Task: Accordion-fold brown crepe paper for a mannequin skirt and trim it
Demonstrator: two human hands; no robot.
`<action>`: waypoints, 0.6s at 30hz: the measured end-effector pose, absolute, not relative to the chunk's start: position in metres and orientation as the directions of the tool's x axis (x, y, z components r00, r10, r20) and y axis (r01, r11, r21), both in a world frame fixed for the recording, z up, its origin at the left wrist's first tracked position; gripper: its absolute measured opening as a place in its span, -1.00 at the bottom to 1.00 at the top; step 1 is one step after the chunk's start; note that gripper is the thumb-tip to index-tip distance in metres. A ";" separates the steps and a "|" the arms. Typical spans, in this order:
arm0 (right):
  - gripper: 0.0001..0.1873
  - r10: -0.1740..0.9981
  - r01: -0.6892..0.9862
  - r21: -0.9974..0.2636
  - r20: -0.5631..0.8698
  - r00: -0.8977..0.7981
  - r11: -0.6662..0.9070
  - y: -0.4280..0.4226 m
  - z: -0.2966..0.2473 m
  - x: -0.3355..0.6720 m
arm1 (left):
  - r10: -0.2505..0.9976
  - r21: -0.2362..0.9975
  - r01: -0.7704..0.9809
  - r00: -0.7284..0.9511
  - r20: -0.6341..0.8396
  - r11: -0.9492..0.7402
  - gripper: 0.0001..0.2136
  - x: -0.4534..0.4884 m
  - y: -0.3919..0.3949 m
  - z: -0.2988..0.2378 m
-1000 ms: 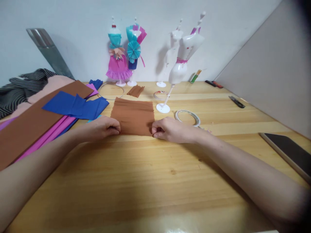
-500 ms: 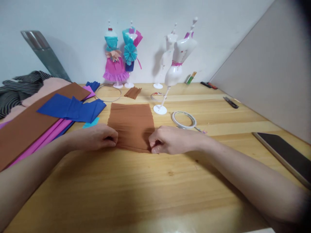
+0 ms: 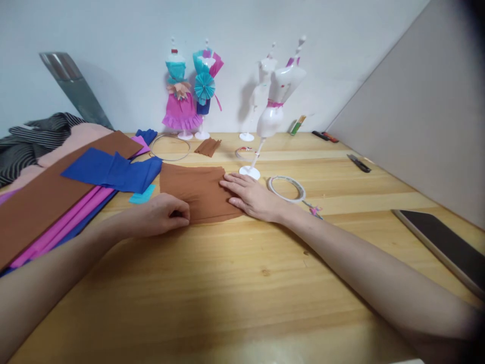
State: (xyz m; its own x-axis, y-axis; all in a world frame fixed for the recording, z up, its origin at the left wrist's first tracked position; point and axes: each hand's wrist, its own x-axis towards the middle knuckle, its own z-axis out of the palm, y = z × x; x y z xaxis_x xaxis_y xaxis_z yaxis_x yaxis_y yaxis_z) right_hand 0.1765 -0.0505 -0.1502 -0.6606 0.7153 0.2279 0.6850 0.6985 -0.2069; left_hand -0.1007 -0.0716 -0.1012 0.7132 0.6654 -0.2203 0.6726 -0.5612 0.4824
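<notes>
A brown sheet of crepe paper (image 3: 197,189) lies on the wooden table in front of me, faintly wrinkled. At its near left corner my left hand (image 3: 166,215) is closed, thumb and fingers pinching the paper's edge. My right hand (image 3: 253,196) rests flat on the sheet's right side with its fingers stretched out and slightly apart. Just right of that hand is a roll of white tape (image 3: 270,188). A white mini dress form (image 3: 271,119) with a pink band at its waist stands behind the right hand.
Crepe paper strips, with a blue piece (image 3: 109,169) on top, cover the left side. Two dressed mini forms (image 3: 182,108) stand by the wall, near a small brown pleated piece (image 3: 208,147). A cutter (image 3: 359,163) and a phone (image 3: 441,242) lie at the right.
My right hand has opened from a pinch at the near right corner and now lies flat, farther up the sheet. The paper has shifted and skewed slightly. My left hand stays closed.
</notes>
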 end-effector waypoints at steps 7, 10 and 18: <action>-0.79 0.775 0.619 -0.467 0.357 -0.522 0.632 -0.065 -0.122 0.171 | 0.717 0.476 0.688 0.679 -0.157 -0.547 -0.79 -0.099 -0.071 -0.111; -0.83 0.702 0.495 -0.559 0.241 -0.671 0.665 -0.076 -0.109 0.166 | 0.709 0.481 0.678 0.688 -0.152 -0.555 -0.79 -0.099 -0.072 -0.108; -0.97 0.634 0.527 -0.464 0.101 -0.767 0.712 -0.075 -0.115 0.165 | 0.686 0.465 0.666 0.711 -0.157 -0.584 -0.81 -0.100 -0.070 -0.108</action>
State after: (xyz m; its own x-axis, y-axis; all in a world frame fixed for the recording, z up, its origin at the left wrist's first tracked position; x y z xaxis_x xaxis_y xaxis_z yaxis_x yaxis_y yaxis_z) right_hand 0.1652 -0.0754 -0.1151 -0.7668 0.6339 0.1009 0.5273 0.7117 -0.4641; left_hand -0.0996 -0.0705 -0.1075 0.7106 0.6857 -0.1573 0.6660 -0.5836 0.4646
